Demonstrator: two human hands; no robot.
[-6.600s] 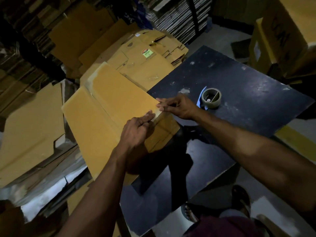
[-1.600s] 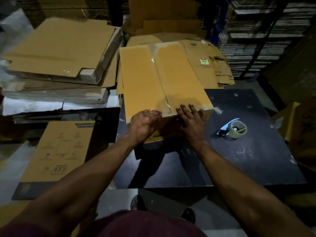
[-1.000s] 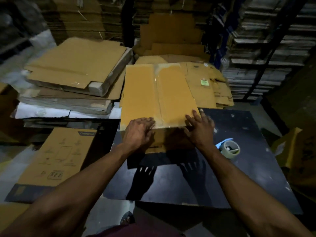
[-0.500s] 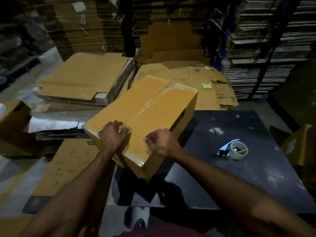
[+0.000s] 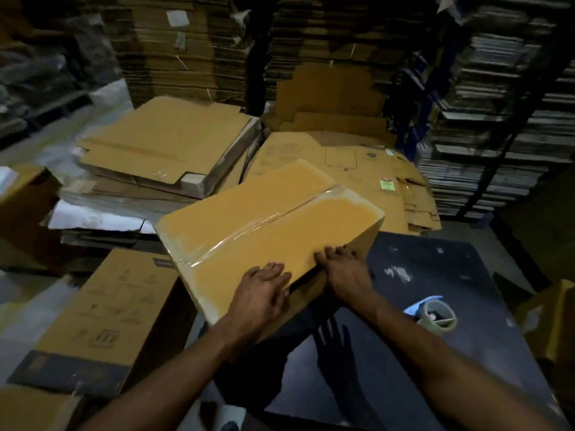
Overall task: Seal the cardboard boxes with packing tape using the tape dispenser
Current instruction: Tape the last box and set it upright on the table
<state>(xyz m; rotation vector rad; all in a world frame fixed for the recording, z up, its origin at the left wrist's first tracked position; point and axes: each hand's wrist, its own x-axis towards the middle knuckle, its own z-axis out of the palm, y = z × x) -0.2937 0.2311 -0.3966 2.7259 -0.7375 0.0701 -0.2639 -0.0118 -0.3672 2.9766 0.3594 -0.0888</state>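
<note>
Nearest, two bare forearms reach forward over the dark table (image 5: 435,306), casting hand shadows on its surface. Just beyond, the left hand (image 5: 261,293) lies on the near edge of the cardboard box (image 5: 264,219), its fingers spread fairly wide and flat across the top panel, while the right hand (image 5: 342,272) sits just beside it at the same edge with fingers laid over the top and the thumb side down toward the box's side; whether those fingers hook under a flap cannot be told. To the right, well apart from the box, the tape dispenser (image 5: 435,312) with its roll and blue handle rests on the table, touched by neither hand. The box itself stands at the table's left corner, turned at an angle, and a glossy strip of clear tape (image 5: 264,225) runs along its centre seam and over both ends. Left of the table stands a printed carton (image 5: 102,309). Farther back lie flattened cardboard sheets (image 5: 165,141) in stacks, and behind them tall piles of folded cartons (image 5: 342,42) fill the dim background.
</note>
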